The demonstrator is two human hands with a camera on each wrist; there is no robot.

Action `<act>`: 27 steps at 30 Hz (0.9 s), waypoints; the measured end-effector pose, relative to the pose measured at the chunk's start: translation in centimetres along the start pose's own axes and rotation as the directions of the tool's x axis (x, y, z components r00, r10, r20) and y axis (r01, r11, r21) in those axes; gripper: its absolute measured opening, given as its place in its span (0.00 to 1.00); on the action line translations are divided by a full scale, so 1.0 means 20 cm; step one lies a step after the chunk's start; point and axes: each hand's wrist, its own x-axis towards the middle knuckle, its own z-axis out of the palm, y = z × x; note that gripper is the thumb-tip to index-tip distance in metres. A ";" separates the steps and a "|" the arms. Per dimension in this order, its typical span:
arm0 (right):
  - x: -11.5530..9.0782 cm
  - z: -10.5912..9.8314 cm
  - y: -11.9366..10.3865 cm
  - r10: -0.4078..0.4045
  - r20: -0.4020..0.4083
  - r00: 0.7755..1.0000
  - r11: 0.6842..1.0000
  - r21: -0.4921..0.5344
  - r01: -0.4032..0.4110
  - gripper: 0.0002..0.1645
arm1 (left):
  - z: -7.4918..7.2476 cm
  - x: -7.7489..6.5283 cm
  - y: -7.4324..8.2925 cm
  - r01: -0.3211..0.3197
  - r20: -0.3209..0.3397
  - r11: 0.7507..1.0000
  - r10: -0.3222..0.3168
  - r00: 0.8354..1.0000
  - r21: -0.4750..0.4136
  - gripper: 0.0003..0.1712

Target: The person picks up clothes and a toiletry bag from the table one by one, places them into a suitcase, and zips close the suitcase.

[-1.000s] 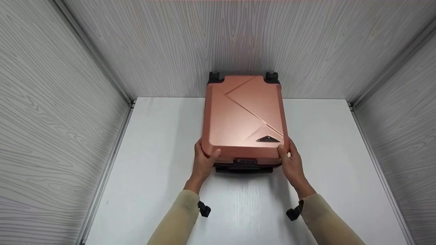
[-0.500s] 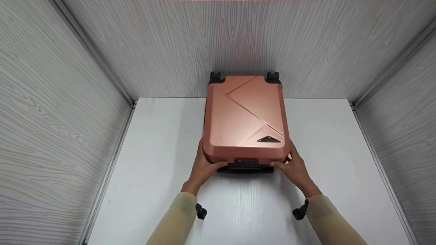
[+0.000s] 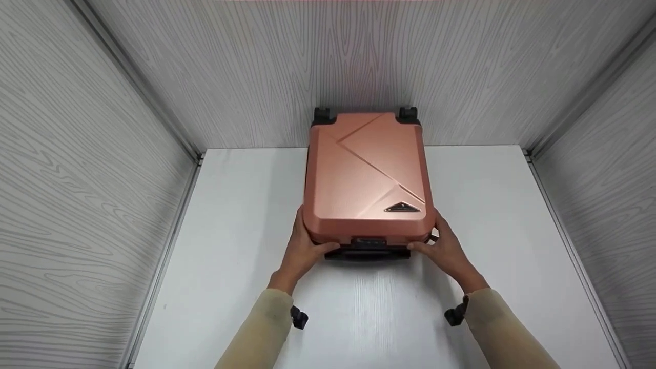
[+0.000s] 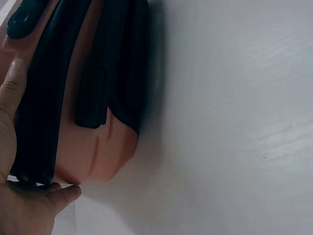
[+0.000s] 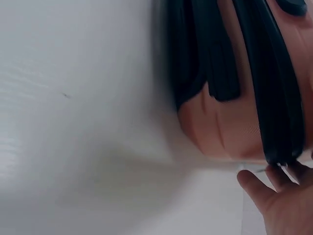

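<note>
Rose-pink hard-shell suitcase [image 3: 366,169] on the white tabletop [image 3: 230,256], wheels [image 3: 408,115] toward the back wall [image 3: 246,72]; left-hand grip [image 3: 302,252] and right-hand grip [image 3: 445,251] clasp its near corners, black triangular badge [image 3: 402,207] showing, lettering too small to read!

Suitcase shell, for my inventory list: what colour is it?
The suitcase shell is coppery pink, clearest in the head view.

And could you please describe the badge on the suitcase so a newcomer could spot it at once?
Start from the pink suitcase on the white surface, then go to the corner of its upper face nearest the right hand. The badge there is small and dark; its triangular shape sets it apart from the black wheels at the far end.
</note>
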 end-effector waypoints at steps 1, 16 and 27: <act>0.00 -0.01 0.00 0.009 0.030 1.000 1.000 -0.003 -0.009 0.67 | -0.01 0.00 0.01 -0.025 -0.005 0.999 0.026 1.000 0.040 0.79; 0.06 -0.14 0.00 0.148 0.013 0.989 0.980 -0.135 -0.145 0.26 | -0.04 0.06 0.20 -0.011 0.064 0.956 -0.008 0.998 0.292 0.79; 0.08 -0.13 0.02 0.041 -0.173 0.984 0.920 -0.379 -0.105 0.14 | -0.04 0.05 0.21 0.018 0.057 0.959 -0.035 0.998 0.283 0.77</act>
